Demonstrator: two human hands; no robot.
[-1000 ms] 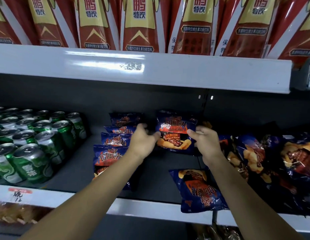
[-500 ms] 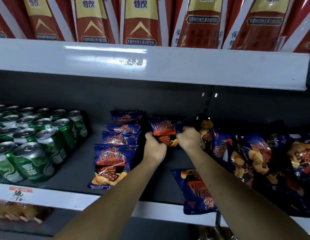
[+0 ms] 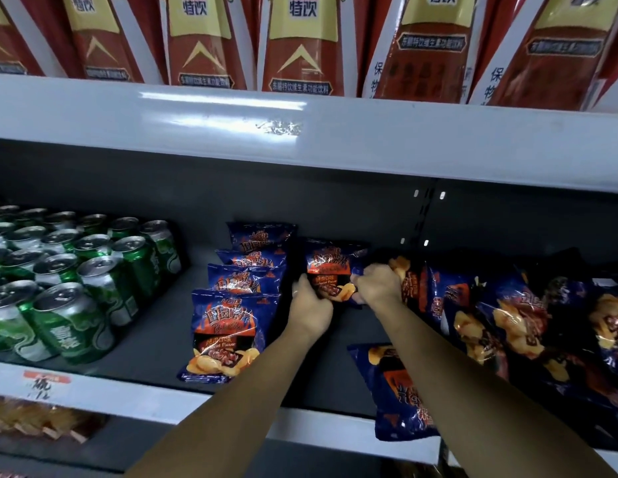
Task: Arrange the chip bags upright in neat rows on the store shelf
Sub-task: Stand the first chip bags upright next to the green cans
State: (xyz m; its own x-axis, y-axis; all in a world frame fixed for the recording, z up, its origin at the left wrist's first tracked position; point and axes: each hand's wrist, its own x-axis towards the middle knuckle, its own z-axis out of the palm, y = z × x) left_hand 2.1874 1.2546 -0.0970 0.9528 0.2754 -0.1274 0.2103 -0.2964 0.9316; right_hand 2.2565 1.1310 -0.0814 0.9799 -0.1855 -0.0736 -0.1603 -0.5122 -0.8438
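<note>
Bag (image 3: 330, 267) stands upright between my hands, long axis vertical, at the back of the shelf (image 3: 155, 343). My left hand (image 3: 309, 307) grips its lower left edge and my right hand (image 3: 376, 284) pinches its right side, both equally near. The standing row (image 3: 231, 326) is just left of the left hand. The bag's base is hidden, so I can't tell if it touches down

Front chip bag (image 3: 386, 401) partly behind forearm (image 3: 469, 391)

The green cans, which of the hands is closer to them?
Left. The left hand grips the chip bag on the side facing the green cans; the right hand grips its far side.
</note>
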